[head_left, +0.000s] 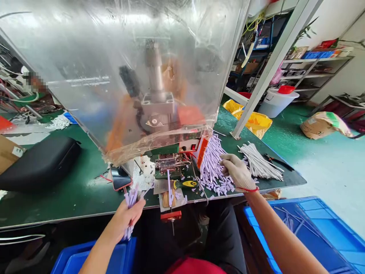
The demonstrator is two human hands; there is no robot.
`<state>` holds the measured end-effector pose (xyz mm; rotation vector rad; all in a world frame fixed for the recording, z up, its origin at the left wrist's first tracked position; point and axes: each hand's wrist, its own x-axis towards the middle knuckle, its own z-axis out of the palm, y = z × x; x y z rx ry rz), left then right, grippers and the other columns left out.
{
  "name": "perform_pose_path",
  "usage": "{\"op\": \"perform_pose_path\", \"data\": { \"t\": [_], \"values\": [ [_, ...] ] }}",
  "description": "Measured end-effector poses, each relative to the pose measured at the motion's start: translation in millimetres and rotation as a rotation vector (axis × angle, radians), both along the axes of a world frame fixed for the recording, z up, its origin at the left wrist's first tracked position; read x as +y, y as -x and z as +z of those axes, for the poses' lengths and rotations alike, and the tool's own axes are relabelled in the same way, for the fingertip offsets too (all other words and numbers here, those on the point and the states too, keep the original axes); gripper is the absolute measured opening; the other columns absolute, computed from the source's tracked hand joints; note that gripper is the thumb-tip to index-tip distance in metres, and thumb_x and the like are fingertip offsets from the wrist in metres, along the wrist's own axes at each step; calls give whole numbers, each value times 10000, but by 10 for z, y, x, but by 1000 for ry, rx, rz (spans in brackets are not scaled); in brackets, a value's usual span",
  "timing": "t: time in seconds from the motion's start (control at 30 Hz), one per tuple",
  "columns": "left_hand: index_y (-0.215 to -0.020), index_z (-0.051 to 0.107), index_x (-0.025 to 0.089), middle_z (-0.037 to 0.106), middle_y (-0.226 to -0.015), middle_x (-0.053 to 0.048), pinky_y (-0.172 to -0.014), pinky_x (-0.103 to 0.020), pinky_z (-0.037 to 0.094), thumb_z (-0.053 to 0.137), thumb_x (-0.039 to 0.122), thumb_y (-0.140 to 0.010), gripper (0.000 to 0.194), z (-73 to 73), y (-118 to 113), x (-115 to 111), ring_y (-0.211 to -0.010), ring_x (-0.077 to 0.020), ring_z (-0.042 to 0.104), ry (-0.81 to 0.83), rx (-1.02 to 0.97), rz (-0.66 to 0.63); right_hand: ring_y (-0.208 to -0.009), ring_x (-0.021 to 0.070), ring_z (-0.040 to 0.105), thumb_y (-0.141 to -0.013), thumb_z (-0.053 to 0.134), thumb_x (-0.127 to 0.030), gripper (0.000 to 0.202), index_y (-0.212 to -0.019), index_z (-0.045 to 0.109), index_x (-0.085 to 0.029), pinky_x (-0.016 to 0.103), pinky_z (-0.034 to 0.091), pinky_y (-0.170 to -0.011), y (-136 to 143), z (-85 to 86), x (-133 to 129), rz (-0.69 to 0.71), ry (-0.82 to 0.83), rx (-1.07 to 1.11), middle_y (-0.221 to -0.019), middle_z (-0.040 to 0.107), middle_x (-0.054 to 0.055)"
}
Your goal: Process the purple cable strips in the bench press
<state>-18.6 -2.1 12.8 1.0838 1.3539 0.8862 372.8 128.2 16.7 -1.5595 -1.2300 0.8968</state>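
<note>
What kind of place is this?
Probably a small factory workshop: there's a metal machine behind a cloudy clear plastic shield, heaped purple strips, and grey metal shelves of parts.

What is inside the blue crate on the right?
A few thin pale strips lie loose in the blue crate. The right forearm covers part of it, so anything beneath cannot be seen.

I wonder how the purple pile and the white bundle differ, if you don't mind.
The purple pile has short pieces scattered at its near edge; the white bundle is mostly long strips. The purple pile looks higher, the white bundle flatter. Both lie on the green table.
</note>
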Motion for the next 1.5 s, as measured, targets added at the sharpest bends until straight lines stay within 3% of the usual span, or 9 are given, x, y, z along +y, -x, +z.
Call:
{"op": "perform_pose_path", "data": {
  "t": [0.17, 0.3, 0.4, 0.57, 0.73, 0.87, 1.0, 1.2, 1.5],
  "values": [
    [-737, 631, 183, 372, -406, 89, -495, -249, 293, 634, 521, -825, 349, -239, -420, 299, -421, -117, 346, -65, 225, 193, -751, 220, 650, -899, 479, -473, 372, -909, 694, -170, 299, 429, -672, 111, -170, 481, 203, 68, -807, -792, 698, 97],
    [-775, 703, 167, 590, -578, 18, -589, -272, 363, 668, 500, -763, 335, -244, -675, 498, -588, -178, 529, -129, 268, 145, -793, 245, 658, -895, 467, -421, 360, -860, 679, -132, 304, 405, -661, 268, -163, 692, 236, 124, -989, -840, 703, 158],
    [-654, 638, 174, 536, -512, 30, -545, -264, 327, 672, 488, -744, 328, -228, -692, 562, -519, -153, 473, -85, 241, 167, -694, 203, 638, -870, 488, -414, 321, -802, 657, -149, 279, 395, -606, 187, -158, 720, 223, 142, -797, -721, 685, 103],
    [-632, 578, 190, 346, -345, 91, -448, -236, 247, 595, 480, -791, 331, -149, -562, 530, -365, -96, 285, -30, 94, 99, -504, 139, 572, -793, 600, -416, 260, -860, 627, -166, 238, 423, -509, 9, -195, 592, 112, 140, -212, -581, 603, -2],
    [-662, 614, 150, 357, -359, 94, -422, -205, 186, 666, 442, -769, 315, -114, -364, 274, -344, -50, 247, 9, -152, 93, -499, 110, 571, -826, 642, -485, 317, -870, 600, -174, 205, 444, -471, -19, 41, 194, 73, -6, 123, -643, 589, -13],
    [-684, 612, 144, 393, -404, 95, -395, -188, 141, 764, 400, -692, 298, -161, -263, 82, -332, -25, 245, 55, -279, 213, -364, 61, 421, -867, 636, -519, 350, -804, 538, -189, 168, 316, -344, 320, 207, -412, 393, 151, 265, -549, 530, -48],
    [-621, 551, 162, 398, -416, 93, -357, -178, 120, 781, 488, -693, 405, -173, -260, 32, -314, -14, 227, 84, -379, 305, -315, 60, 403, -891, 559, -589, 410, -799, 512, -192, 168, 285, -290, 1020, 112, -761, 652, 313, 363, -569, 585, -28],
    [-603, 530, 160, 393, -405, 89, -349, -154, 112, 814, 547, -659, 483, -181, -235, -41, -322, -9, 248, 58, -393, 374, -312, 85, 472, -860, 548, -576, 410, -746, 547, -182, 171, 320, -282, 1700, -158, -518, 603, 359, 302, -523, 596, -14],
    [-566, 522, 163, 333, -369, 87, -354, -166, 115, 724, 580, -752, 499, -379, -127, -158, -320, -26, 235, 87, -289, 368, -300, 87, 486, -833, 572, -513, 361, -743, 602, -165, 171, 306, -259, 1800, -297, -318, 569, 424, 377, -535, 627, 2]
  ]
}}
